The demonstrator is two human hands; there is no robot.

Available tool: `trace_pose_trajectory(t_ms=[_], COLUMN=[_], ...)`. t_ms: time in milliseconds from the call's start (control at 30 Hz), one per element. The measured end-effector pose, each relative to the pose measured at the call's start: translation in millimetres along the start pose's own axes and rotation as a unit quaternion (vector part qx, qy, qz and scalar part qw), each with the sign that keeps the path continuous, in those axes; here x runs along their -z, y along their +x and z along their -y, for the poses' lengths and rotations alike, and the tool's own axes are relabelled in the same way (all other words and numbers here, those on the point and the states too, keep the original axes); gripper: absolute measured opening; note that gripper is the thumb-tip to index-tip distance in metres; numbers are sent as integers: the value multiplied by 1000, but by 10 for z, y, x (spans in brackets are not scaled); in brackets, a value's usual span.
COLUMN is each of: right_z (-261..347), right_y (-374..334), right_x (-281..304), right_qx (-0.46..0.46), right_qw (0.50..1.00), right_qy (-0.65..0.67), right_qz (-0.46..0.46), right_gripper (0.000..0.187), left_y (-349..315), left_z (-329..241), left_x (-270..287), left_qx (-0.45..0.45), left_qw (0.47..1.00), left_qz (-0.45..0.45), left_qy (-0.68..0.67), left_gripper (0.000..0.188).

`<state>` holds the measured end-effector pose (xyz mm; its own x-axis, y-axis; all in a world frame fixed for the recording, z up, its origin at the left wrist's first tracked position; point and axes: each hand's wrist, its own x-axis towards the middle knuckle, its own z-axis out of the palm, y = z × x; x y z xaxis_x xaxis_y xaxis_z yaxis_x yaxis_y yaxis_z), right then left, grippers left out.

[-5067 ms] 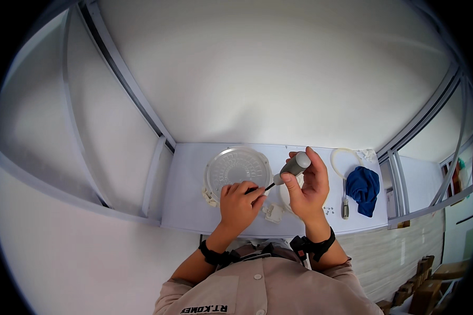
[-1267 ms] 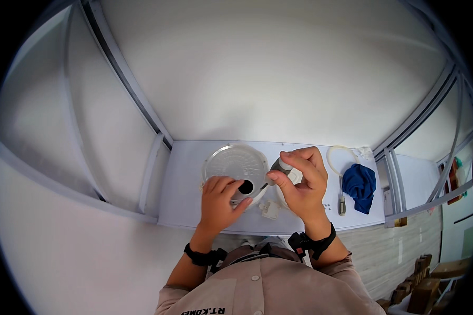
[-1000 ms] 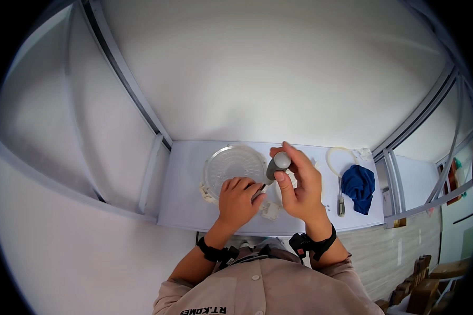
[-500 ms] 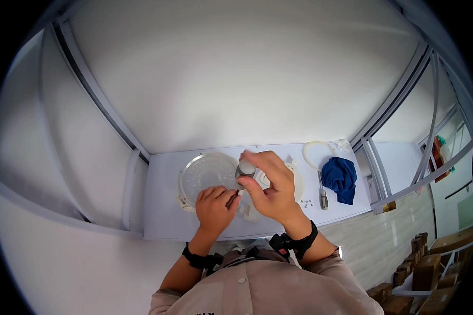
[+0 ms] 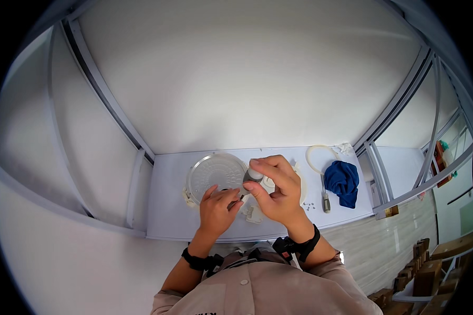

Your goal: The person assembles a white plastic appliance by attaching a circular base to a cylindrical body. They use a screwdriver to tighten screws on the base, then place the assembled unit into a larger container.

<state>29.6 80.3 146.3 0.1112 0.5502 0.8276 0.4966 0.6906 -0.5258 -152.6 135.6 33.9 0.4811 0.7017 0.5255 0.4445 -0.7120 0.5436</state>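
A grey-handled screwdriver (image 5: 255,174) is held by the right hand (image 5: 279,197), with thumb and fingers wrapped around it. It is found just right of the round see-through lid (image 5: 215,173). The screwdriver is tilted: its fat end is pointed up, away from the lid, and its thin end is aimed down and left, at the left hand's fingertips. The left hand (image 5: 216,210) is nearer to the lid, set over its near right edge. Its fingers are bent in a small pinch on a little dark part (image 5: 242,198), mostly hidden. Whether that part is touched by the tip cannot be told. No brand or label can be read on the lid or screwdriver. Below the lid, cut-off dark letters are seen on the shirt (image 5: 252,289).
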Motion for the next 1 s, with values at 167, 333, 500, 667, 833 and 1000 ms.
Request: trace_pose_trajectory(t_ms=[167, 333, 500, 667, 833, 1000], right_z=[47, 25, 51, 206, 207, 99], right_y=[-8, -62, -131, 13, 30, -124], right_x=[83, 129, 88, 72, -10, -63], right_qx=[-29, 10, -27, -50, -7, 10], right_qw=[999, 999, 998, 991, 991, 996], right_qy=[15, 16, 32, 65, 79, 54], right_qz=[22, 28, 56, 111, 107, 67], right_gripper=[34, 35, 38, 39, 42, 40], left_y=[-11, -10, -59, -93, -142, -172], left_z=[-6, 31, 79, 82, 102, 61], left_x=[55, 115, 187, 280, 319, 386], left_qx=[-12, -33, -36, -38, -43, -38], left_qw=[1000, 999, 998, 997, 996, 997], left_qz=[7, 25, 37, 57, 72, 60], left_qy=[-20, -17, -20, -21, -26, -19], left_gripper=[34, 33, 30, 21, 16, 12])
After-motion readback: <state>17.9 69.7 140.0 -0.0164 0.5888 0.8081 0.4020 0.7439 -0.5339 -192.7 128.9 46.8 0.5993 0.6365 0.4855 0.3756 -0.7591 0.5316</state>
